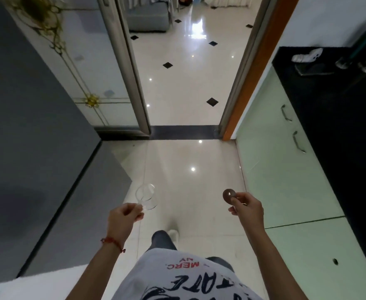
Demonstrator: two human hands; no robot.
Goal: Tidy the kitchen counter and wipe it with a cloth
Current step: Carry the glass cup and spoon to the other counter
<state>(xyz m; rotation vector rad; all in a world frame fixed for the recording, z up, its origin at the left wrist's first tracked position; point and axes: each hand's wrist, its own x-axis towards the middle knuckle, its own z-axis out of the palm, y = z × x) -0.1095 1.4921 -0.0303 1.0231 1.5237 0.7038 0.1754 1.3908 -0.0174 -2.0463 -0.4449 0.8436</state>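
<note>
My left hand [124, 215] grips a clear drinking glass [146, 197], which tilts away from me over the floor. My right hand [246, 205] pinches a small round brown disc [228, 195], maybe a lid or coaster, between thumb and fingers. Both hands are held out in front of my body above the glossy tiled floor. The black kitchen counter [333, 131] runs along the right side, away from both hands. A white cloth-like bundle [306, 56] lies at its far end.
A grey fridge [37, 148] fills the left. Pale green cabinet doors [286, 169] with metal handles sit below the counter. Dark bottles [363, 61] stand at the counter's far right. An open doorway [184, 131] leads ahead to a room with a sofa.
</note>
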